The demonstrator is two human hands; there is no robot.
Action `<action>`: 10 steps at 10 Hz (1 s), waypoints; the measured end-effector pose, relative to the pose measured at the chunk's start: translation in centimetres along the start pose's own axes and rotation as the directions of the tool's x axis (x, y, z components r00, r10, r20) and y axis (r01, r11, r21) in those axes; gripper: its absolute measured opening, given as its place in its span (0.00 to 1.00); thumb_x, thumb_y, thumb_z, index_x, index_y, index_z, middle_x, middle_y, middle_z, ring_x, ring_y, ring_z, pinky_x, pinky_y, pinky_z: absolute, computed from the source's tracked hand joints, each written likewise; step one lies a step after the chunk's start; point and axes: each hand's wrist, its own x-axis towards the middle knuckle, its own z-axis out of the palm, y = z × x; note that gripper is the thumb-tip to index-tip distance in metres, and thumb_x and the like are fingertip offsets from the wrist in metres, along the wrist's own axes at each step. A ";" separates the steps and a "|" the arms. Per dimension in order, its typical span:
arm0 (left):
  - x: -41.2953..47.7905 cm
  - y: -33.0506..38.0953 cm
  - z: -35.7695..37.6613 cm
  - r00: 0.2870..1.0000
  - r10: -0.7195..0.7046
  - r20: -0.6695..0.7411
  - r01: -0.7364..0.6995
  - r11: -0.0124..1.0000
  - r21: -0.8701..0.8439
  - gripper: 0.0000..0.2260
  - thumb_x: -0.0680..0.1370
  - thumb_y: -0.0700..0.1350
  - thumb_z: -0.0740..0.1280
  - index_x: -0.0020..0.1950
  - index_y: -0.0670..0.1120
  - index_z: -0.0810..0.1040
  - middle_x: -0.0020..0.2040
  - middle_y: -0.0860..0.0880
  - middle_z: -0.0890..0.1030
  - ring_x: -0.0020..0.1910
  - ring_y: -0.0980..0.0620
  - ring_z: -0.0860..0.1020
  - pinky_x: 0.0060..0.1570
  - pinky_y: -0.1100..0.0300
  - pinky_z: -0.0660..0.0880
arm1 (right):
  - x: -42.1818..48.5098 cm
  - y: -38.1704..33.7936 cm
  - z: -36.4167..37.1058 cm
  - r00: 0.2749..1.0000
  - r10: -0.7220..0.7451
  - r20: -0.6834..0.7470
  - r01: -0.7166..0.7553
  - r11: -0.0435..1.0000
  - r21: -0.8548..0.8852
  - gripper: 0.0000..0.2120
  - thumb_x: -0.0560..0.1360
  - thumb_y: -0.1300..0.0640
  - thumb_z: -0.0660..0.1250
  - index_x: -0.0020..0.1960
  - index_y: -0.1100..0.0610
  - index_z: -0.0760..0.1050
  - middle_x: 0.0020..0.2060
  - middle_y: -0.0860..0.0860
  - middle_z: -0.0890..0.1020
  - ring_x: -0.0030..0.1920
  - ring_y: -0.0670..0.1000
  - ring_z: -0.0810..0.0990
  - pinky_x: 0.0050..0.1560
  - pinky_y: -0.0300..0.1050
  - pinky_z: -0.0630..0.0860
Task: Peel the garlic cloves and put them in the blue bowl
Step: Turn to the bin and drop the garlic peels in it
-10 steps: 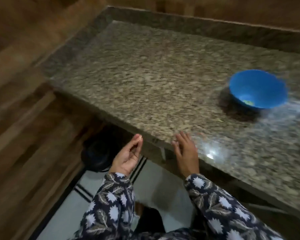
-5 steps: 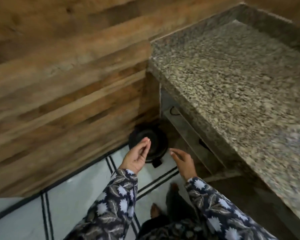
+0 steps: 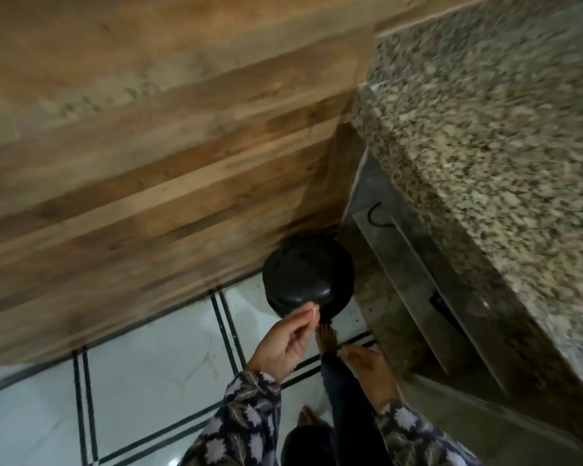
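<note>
My left hand [image 3: 283,341] is raised over the floor and pinches a small pale scrap of garlic peel [image 3: 313,311] between thumb and fingertips, just in front of a black pedal bin [image 3: 305,274]. My right hand [image 3: 371,371] hangs lower beside it with relaxed fingers and holds nothing. The blue bowl and the garlic cloves are out of view.
The bin stands on the white tiled floor [image 3: 148,371] in the corner between a wood-panelled wall [image 3: 165,163] and the granite counter [image 3: 502,129]. A shelf [image 3: 414,264] runs under the counter. My bare foot [image 3: 325,338] is by the bin's pedal.
The view has swung left and down from the countertop and blue bowl to the floor corner. Both hands left the counter edge; my left hand, pinching the peel, moved up to the bin.
</note>
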 end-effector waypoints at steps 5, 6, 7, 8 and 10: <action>21.2 -0.7 -7.9 0.863 0.504 -0.035 -0.188 0.385 0.904 0.17 0.82 0.38 0.55 0.70 0.37 0.67 0.73 0.42 0.64 0.71 0.52 0.64 0.61 0.78 0.58 | 18.1 4.4 5.5 0.931 0.332 0.150 -0.357 0.753 0.552 0.15 0.79 0.60 0.58 0.63 0.64 0.72 0.61 0.59 0.77 0.59 0.58 0.75 0.61 0.50 0.69; 23.2 -0.4 -6.8 0.852 0.462 -0.246 -0.267 0.789 0.554 0.17 0.80 0.34 0.57 0.69 0.34 0.66 0.69 0.37 0.69 0.68 0.46 0.69 0.58 0.67 0.71 | 19.1 4.8 5.5 0.936 0.319 0.149 -0.347 0.762 0.547 0.14 0.79 0.58 0.58 0.61 0.62 0.73 0.60 0.58 0.78 0.62 0.58 0.74 0.65 0.52 0.66; 24.6 0.4 -6.7 0.852 0.436 -0.290 -0.242 0.819 0.521 0.17 0.79 0.33 0.57 0.68 0.35 0.67 0.69 0.39 0.70 0.67 0.44 0.70 0.62 0.59 0.71 | 19.0 5.1 5.5 0.942 0.307 0.135 -0.328 0.761 0.559 0.14 0.79 0.57 0.59 0.61 0.61 0.73 0.59 0.57 0.78 0.62 0.57 0.74 0.64 0.52 0.66; 25.2 0.6 -6.2 0.826 0.476 -0.301 -0.226 0.770 0.597 0.20 0.80 0.30 0.47 0.71 0.35 0.63 0.72 0.37 0.65 0.71 0.43 0.64 0.66 0.57 0.64 | 18.8 5.3 5.7 0.946 0.302 0.121 -0.315 0.759 0.569 0.14 0.79 0.57 0.59 0.61 0.62 0.73 0.59 0.57 0.78 0.61 0.57 0.75 0.63 0.52 0.67; 22.0 1.1 -5.3 0.848 0.382 -0.367 -0.268 0.907 0.323 0.16 0.81 0.35 0.49 0.64 0.35 0.71 0.62 0.36 0.75 0.63 0.41 0.73 0.52 0.62 0.75 | 17.9 4.9 6.1 0.950 0.284 0.133 -0.307 0.754 0.581 0.14 0.79 0.56 0.59 0.61 0.60 0.74 0.56 0.54 0.80 0.57 0.53 0.76 0.60 0.49 0.68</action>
